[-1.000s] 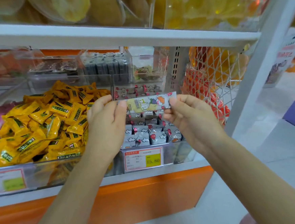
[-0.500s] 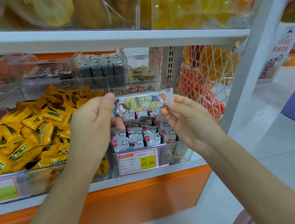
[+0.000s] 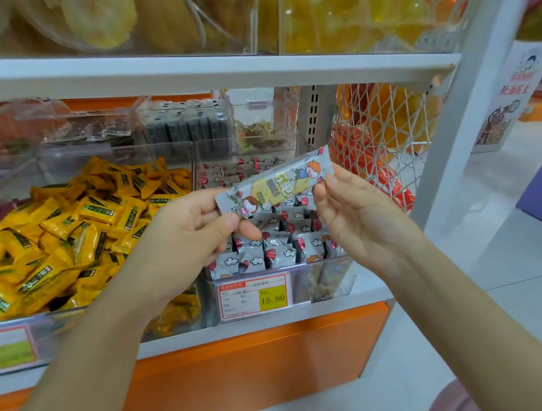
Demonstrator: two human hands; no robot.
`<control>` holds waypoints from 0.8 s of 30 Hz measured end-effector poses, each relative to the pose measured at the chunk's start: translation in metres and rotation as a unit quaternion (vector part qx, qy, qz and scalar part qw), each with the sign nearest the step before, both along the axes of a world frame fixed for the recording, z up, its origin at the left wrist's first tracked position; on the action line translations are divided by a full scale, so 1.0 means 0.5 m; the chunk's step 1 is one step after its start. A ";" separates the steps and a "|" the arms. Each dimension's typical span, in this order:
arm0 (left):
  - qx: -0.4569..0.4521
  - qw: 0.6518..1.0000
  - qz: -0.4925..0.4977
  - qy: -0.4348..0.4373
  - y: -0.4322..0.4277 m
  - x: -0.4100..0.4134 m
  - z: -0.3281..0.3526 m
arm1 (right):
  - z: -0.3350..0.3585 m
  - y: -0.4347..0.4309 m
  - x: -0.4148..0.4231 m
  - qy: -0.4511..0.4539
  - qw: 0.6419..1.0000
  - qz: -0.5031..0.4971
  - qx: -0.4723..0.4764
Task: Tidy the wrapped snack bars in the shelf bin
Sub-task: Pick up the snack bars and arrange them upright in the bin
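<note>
Snack bars [image 3: 276,253] fill the shelf bin [image 3: 321,285], too many to count. One loose bar [image 3: 278,185] tilts above it: left hand [image 3: 185,241] pinches its 8 o'clock end, right hand [image 3: 361,217] its 2 o'clock end, each grip closed on it. Yellow packets [image 3: 71,234] heap the 9 o'clock bin [image 3: 77,316].

Left hand [image 3: 181,241] and right hand [image 3: 358,218] pinch opposite ends of a grey wrapped snack bar [image 3: 276,185], tilted right end up, above clear shelf bin [image 3: 321,279] of matching bars, yellow candy bin [image 3: 80,226] beside it.
</note>
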State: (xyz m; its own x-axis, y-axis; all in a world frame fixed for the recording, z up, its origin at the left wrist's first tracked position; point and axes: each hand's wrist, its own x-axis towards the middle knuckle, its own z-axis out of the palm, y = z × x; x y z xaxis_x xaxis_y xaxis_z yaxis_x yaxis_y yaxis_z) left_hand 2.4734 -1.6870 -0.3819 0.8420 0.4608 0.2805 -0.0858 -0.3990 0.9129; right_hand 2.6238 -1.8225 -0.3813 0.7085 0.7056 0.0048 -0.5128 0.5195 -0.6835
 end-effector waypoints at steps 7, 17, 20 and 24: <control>-0.058 0.998 0.010 0.010 0.003 0.005 -0.002 | 0.000 -0.004 0.000 -0.086 0.996 -0.014 -0.036; -0.014 0.995 0.090 -0.044 -0.002 0.014 -0.006 | -0.011 0.001 -0.010 -0.327 0.927 -0.070 -0.168; 0.016 0.995 0.087 -0.052 -0.004 0.011 -0.006 | -0.020 0.004 -0.009 -0.370 0.907 -0.075 -0.185; 0.029 0.994 0.095 -0.053 -0.003 0.011 -0.007 | -0.021 0.003 -0.010 -0.416 0.883 -0.080 -0.205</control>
State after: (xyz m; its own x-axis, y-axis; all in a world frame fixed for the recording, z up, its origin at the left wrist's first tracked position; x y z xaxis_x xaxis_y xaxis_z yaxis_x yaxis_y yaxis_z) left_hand 2.4790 -1.6885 -0.3853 0.7059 0.5888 0.3937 -0.0989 -0.4684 0.8779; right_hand 2.6188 -1.8211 -0.3915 0.6709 0.6601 0.3377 0.3115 0.1624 -0.9363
